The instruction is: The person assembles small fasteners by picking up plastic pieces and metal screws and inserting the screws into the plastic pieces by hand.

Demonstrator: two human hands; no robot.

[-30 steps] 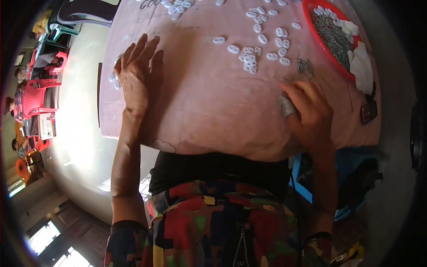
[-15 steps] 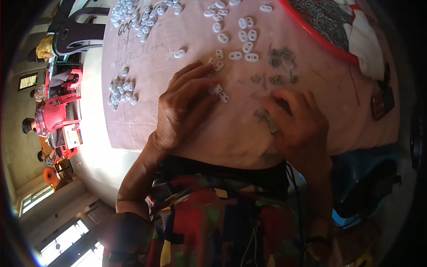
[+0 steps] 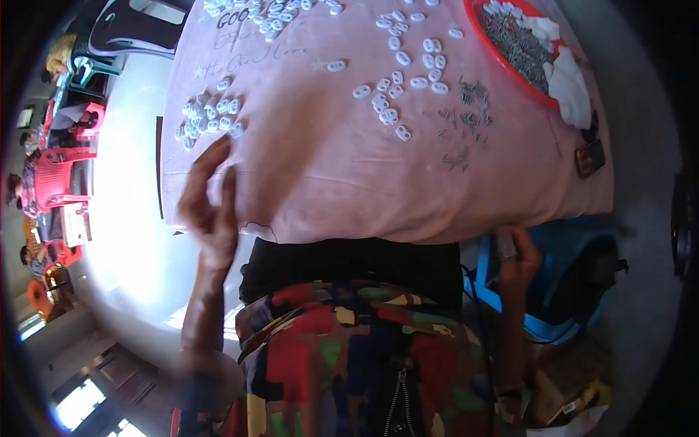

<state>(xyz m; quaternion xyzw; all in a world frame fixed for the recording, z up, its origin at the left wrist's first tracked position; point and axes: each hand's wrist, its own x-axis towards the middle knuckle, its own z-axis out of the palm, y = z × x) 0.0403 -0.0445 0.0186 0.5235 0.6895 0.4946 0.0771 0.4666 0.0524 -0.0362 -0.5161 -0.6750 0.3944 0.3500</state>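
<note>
My left hand [image 3: 210, 206] is open, fingers spread, at the near-left edge of the desk [image 3: 328, 175], just below that little heap of white plastic clips [image 3: 207, 116]. Right hand [image 3: 518, 255] is down off the edge beside the blue chair [image 3: 561, 291], curled round something small, can't tell what. Worry: one sloppy sweep and the clips go over the edge, or I snag the pink cloth and scatter the loose metal pins [image 3: 466, 116].
</note>
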